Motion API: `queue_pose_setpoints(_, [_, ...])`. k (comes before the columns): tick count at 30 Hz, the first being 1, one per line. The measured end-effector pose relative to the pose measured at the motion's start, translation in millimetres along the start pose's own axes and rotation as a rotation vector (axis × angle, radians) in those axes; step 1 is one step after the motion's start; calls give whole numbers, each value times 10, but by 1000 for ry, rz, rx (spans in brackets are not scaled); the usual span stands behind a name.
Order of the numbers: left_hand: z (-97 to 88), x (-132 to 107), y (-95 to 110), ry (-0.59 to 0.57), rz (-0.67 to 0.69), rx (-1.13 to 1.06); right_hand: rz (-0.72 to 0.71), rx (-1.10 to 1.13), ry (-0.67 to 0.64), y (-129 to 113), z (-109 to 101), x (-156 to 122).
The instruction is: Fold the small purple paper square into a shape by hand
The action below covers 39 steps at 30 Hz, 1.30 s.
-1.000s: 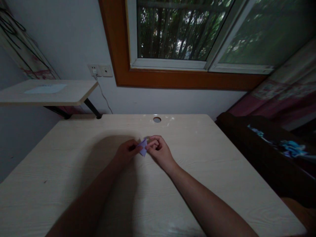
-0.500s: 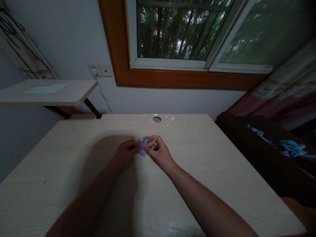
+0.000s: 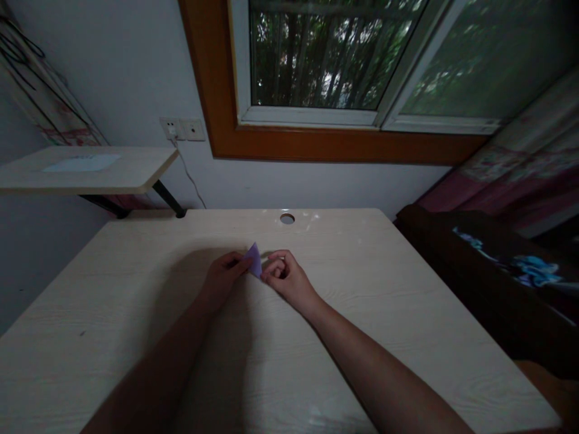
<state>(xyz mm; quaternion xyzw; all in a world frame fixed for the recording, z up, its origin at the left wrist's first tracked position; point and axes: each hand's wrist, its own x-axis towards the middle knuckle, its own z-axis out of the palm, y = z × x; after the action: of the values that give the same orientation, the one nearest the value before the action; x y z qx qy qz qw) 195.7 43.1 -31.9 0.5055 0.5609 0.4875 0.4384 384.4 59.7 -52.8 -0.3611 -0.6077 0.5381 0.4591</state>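
Note:
A small folded piece of purple paper (image 3: pixel 254 260) is held up over the middle of the desk, one pointed corner facing the window. My left hand (image 3: pixel 225 271) pinches its left side between thumb and fingers. On the other side, my right hand (image 3: pixel 287 277) has thumb and forefinger closed at the paper's lower right corner, with the remaining fingers curled loosely above. The paper looks like a flat triangle from here; its inner folds are hidden.
The pale wooden desk (image 3: pixel 362 289) has a round cable hole (image 3: pixel 287 219) near its back edge. A raised shelf (image 3: pixel 149 172) with a white sheet (image 3: pixel 84 163) stands at the back left. Behind are a wall socket (image 3: pixel 182 129) and a window. Dark bedding (image 3: pixel 488 271) lies to the right.
The purple paper has turned and shows a flatter, triangular face with its point up. My left hand has shifted slightly left, and my right fingers have slid to the lower corner.

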Motion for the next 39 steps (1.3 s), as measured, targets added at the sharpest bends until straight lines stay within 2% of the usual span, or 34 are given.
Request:
queue_pose_setpoints(12, [0,4,2,34,-19,-54,4,-12,-16,-65,-24,-14])
queue_pose_setpoints(15, [13,-6,6,-41,-10,-14,14,-18,6,-82,-25,-9])
queue_pose_setpoints(21, [23,-14,-16,-205,36,179,2,108,31,-37,-26,19])
queue_pose_setpoints(27, [25,-14,10,-266,56,261,22,185,59,-14,-34,27])
queue_pose_setpoints(39, [6,-14,-2,-326,38,320,11,308,234,-38,-59,53])
